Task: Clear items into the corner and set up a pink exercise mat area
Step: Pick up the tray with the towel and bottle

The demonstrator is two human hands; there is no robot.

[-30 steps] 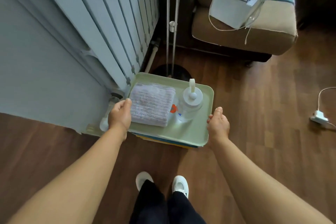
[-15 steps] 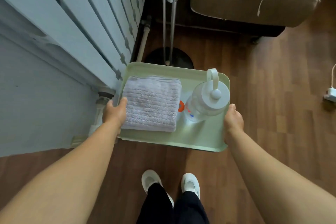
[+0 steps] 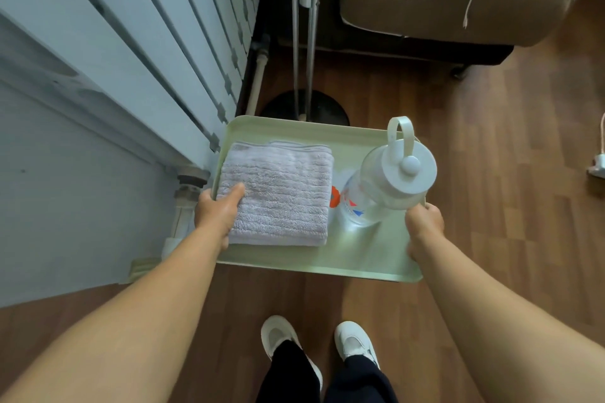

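I hold a pale green tray [image 3: 353, 258] above the wooden floor, in front of my body. My left hand [image 3: 217, 209] grips its left edge, with the thumb lying on a folded lilac towel [image 3: 278, 193] that sits on the tray's left half. My right hand [image 3: 424, 226] grips the right edge. A clear water bottle [image 3: 386, 183] with a white lid and loop handle stands on the right half, beside the towel. No pink mat is in view.
A white radiator [image 3: 157, 29] lines the wall at left, with its pipe and valve [image 3: 188, 193] just left of the tray. A lamp stand with a round black base [image 3: 304, 108] stands ahead. A brown sofa [image 3: 458, 10] is at the back right. A white plug [image 3: 597, 167] lies at the far right.
The tray has risen off the coloured stack it rested on and come closer to me. Both hands keep their grip on its edges.
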